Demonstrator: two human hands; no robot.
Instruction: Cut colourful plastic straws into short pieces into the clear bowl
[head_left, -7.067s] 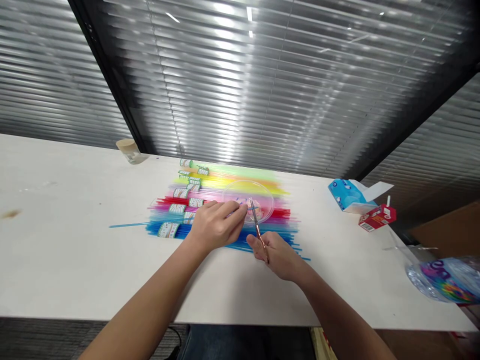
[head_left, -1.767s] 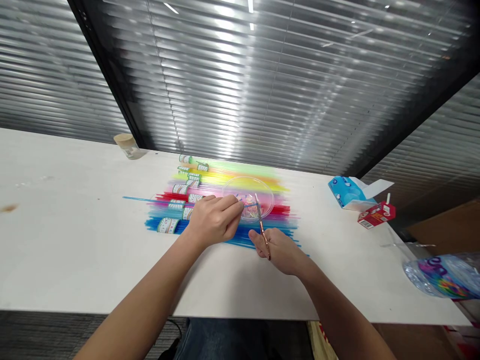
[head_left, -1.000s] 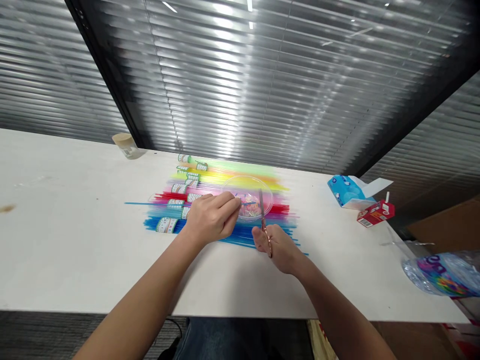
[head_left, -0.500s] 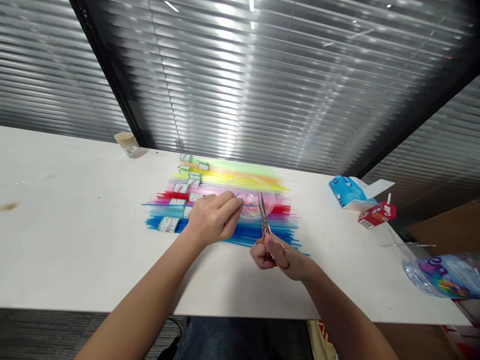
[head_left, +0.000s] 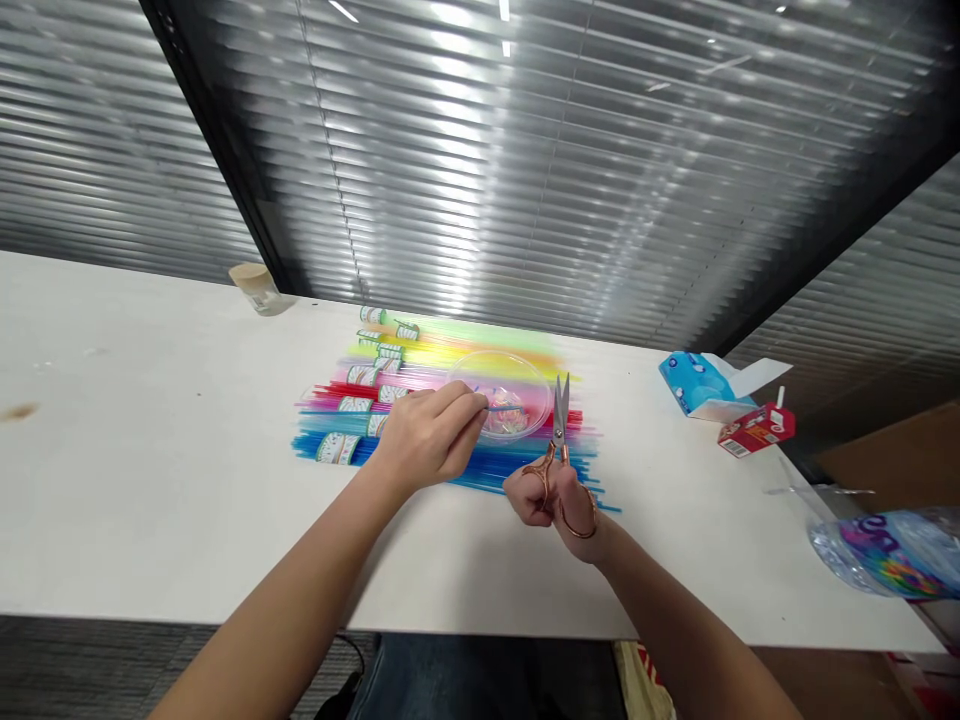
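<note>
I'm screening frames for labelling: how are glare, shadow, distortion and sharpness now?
Head view: bright glare streaks the grey slatted blinds; head view: a soft shadow lies on the white tabletop; head view: the clear plastic bottle looks stretched near the right edge; head view: the copper-handled metal scissors look fairly sharp.

The head camera is looking forward and down (from fairly near) on the left hand [head_left: 429, 437] and right hand [head_left: 556, 508], facing slatted blinds [head_left: 480, 170].

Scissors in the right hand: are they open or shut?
Slightly open: the scissors form a narrow V, with their two tips apart.
</note>
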